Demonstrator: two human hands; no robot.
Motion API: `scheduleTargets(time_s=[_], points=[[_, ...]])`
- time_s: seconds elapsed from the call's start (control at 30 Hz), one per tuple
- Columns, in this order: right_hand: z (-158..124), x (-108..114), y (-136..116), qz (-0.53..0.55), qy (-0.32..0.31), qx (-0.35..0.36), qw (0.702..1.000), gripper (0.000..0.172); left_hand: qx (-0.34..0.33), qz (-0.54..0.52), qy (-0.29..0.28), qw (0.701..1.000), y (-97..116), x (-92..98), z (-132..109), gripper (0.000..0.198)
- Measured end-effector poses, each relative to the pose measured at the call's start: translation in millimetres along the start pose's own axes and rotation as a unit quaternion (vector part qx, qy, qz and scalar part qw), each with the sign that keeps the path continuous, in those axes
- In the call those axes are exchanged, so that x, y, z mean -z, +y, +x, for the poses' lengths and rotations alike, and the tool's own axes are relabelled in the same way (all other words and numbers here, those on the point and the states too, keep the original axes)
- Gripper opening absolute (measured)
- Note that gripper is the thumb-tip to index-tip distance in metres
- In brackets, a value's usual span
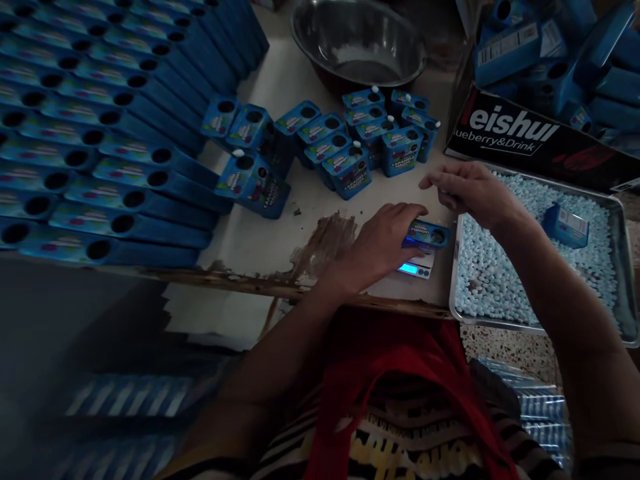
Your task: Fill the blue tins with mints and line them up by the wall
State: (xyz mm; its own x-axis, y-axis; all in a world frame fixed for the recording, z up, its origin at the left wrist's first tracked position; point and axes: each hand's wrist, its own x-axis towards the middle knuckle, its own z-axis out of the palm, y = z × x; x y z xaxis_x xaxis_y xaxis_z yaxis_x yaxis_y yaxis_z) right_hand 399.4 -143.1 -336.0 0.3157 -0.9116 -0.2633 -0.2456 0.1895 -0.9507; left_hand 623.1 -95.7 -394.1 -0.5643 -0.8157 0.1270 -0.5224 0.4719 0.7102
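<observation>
Head view, upper left rows: many tall blue printed boxes with dark round holes in their tops (125, 153), packed close on the pale, worn wooden bench (315, 200).

Middle group: small blue flip-top-sized printed boxes (345, 167) stand loose, several with a white bit at a top corner; behind them sits a wide shiny steel bowl (306, 43).

Left hand: fingers and thumb of the left hand (383, 240) grip a small blue printed box (430, 233) from either side.

Box on scale: it lies over a small silver digital scale with a lit blue display (415, 268), right of the frame's centre; full contact with the scale is hidden.

Handling: probably light, thin-walled and fairly stiff, smooth enough to slip and easy to dent if squeezed.

Hold: best taken by the two narrow side walls, away from the round hole.

Right hand: fingers of the right hand (467, 190) are bent, thumb near forefinger; whether they hold anything, I cannot tell.

Right tray: a shallow metal tray (625, 280) carries pale blue pellets (495, 267) and one blue box (567, 227).

Upper right carton: a black lettered cardboard carton (540, 153) heaped with blue boxes.
</observation>
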Motion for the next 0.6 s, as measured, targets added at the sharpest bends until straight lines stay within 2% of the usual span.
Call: scheduleTargets(time_s=[0.13,0.27,0.33,0.43,0.5,0.53,0.6], points=[[-42.8,-7.9,-0.1,-0.108,-0.029,0.015,0.994,0.031,0.057,-0.067,0.025,0.996,-9.9,-4.1,-4.5,0.059],[-61.7,-14.8,7.7,-0.183,-0.01,0.02,0.983,0.027,0.046,-0.107,0.054,0.992,-14.7,-12.8,1.5,0.061],[-63.1,-14.0,6.5,-0.161,0.009,0.021,0.987,0.032,0.012,-0.102,0.049,0.994,-10.8,-20.2,10.3,0.059],[-57.9,-4.5,-0.1,-0.054,0.049,0.014,0.997,0.036,-0.043,-0.074,0.008,0.996,-1.0,-24.7,18.4,0.047],[-46.7,3.1,-2.3,0.034,0.081,0.007,0.996,0.035,-0.058,-0.044,0.005,0.997,1.9,-14.4,12.9,0.039],[-37.9,4.5,-1.9,0.068,0.093,0.003,0.993,0.035,-0.056,-0.029,0.027,0.998,1.0,-3.0,6.2,0.038],[-15.0,-2.9,0.9,0.104,0.092,-0.009,0.99,0.034,-0.036,-0.005,0.107,0.994,-6.6,33.9,-13.1,0.038]])
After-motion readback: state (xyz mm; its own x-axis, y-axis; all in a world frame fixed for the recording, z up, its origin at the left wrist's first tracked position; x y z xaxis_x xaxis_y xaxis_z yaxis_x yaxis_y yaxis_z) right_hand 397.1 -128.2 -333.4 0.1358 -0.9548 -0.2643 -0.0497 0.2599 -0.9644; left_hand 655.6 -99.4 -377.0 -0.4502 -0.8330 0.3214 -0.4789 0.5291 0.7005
